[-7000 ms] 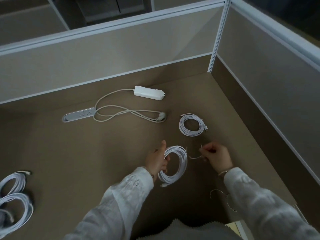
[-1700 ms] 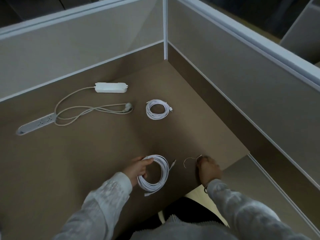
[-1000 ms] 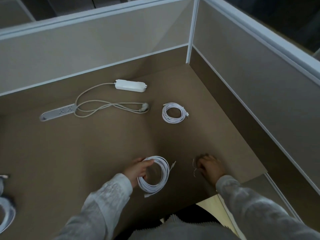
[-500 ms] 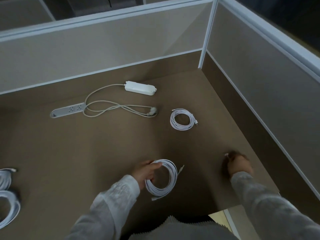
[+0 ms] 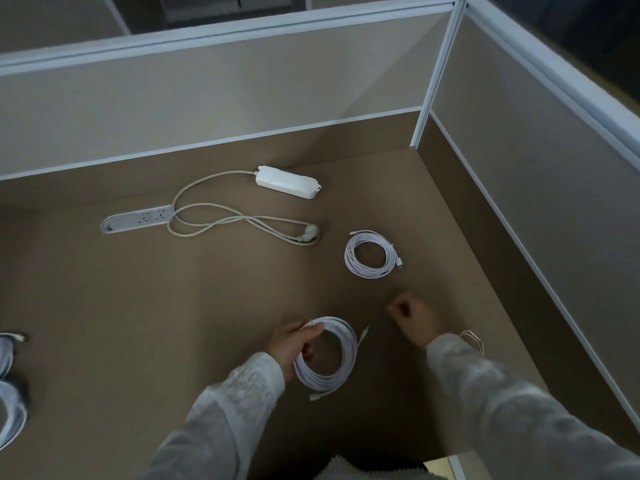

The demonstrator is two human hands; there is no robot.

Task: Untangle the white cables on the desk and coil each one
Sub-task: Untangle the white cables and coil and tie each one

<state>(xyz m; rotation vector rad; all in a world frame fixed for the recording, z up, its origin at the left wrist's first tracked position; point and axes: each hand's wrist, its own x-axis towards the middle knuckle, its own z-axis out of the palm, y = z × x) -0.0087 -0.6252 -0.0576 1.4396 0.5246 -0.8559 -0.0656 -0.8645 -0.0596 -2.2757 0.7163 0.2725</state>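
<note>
My left hand (image 5: 289, 344) grips a coiled white cable (image 5: 327, 358) at its left rim and holds it just over the brown desk (image 5: 173, 323); one plug end sticks out at the coil's upper right, the other hangs below it. My right hand (image 5: 412, 320) hovers to the right of the coil with its fingers curled and nothing visible in them. A thin wire tie (image 5: 471, 341) lies on the desk beside my right sleeve. A second coiled white cable (image 5: 371, 253) lies flat further back.
A white power strip (image 5: 287, 181) with its loose grey cord and plug (image 5: 310, 233) lies at the back, next to a desk socket panel (image 5: 136, 218). More coiled white cables (image 5: 10, 403) sit at the left edge. Partition walls close the back and right.
My right hand has moved from the right side of the desk back toward the coil, and a wire tie now shows beside my sleeve. My left hand still holds the coil.
</note>
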